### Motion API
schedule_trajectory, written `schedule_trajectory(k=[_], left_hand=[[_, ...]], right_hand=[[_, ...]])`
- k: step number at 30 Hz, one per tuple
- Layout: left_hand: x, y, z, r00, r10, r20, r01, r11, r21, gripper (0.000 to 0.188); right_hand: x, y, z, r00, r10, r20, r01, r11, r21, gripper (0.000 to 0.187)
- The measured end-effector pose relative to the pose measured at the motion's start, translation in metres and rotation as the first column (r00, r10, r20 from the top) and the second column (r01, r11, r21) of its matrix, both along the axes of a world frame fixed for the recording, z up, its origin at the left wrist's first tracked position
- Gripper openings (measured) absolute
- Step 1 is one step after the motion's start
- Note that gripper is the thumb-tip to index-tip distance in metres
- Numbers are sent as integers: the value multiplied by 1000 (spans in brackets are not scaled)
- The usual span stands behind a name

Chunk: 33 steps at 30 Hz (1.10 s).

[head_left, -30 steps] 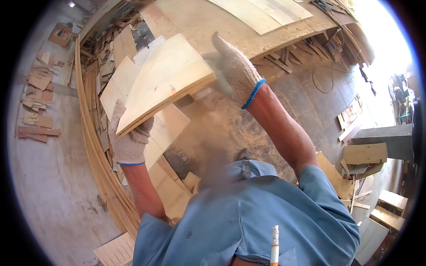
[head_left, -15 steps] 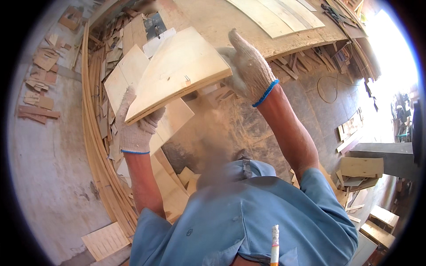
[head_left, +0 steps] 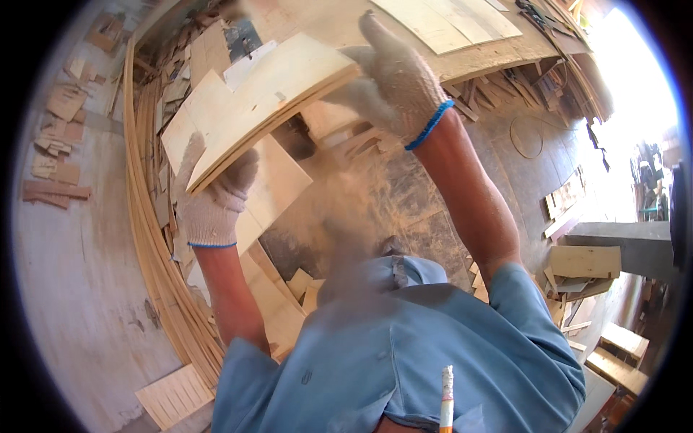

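Left hand [head_left: 218, 198] gloved, closed round near-left corner of stacked plywood panels [head_left: 278, 97], right hand [head_left: 406, 83] gloved, opened wide at their right end, contact unclear, panels left of center, near workbench [head_left: 325, 18].

Seeing no readable txt, nos. or signs. Making out only a small dark mark [head_left: 307, 377] on L front of blue shirt [head_left: 462, 332], approx. chest ht.; looking too tiny & blurry to decipher.
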<state>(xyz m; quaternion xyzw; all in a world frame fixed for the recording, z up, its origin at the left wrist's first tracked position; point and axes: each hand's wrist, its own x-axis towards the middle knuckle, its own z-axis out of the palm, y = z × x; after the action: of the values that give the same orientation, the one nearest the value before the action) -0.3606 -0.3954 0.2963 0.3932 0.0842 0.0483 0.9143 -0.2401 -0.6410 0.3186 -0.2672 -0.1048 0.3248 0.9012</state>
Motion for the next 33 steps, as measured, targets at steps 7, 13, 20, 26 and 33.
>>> schedule_trajectory(k=[7, 13, 20, 26, 33], left_hand=[[4, 8, -3, 1000, -21, 15, 21, 999, -37, 47], [-3, -10, -2, 1000, 15, -15, -15, 999, 33, 50], [10, -15, -128, 941, -27, -337, 63, 993, 98, 48], [-28, -11, -216, 897, 186, -402, 73, 833, 548, 52], [-87, 21, -204, 849, 326, -416, -90, 864, 495, 42]], right_hand=[[11, 8, -8, 999, -26, -21, 27, 996, 80, 68], [-2, -1, -11, 926, -115, 358, 220, 939, -266, 59], [-37, -44, -162, 903, 109, 417, 277, 593, -756, 45], [-110, -27, -239, 861, 40, 507, 451, 398, -799, 37], [-141, 23, -211, 968, -47, 247, 235, 520, -821, 42]])
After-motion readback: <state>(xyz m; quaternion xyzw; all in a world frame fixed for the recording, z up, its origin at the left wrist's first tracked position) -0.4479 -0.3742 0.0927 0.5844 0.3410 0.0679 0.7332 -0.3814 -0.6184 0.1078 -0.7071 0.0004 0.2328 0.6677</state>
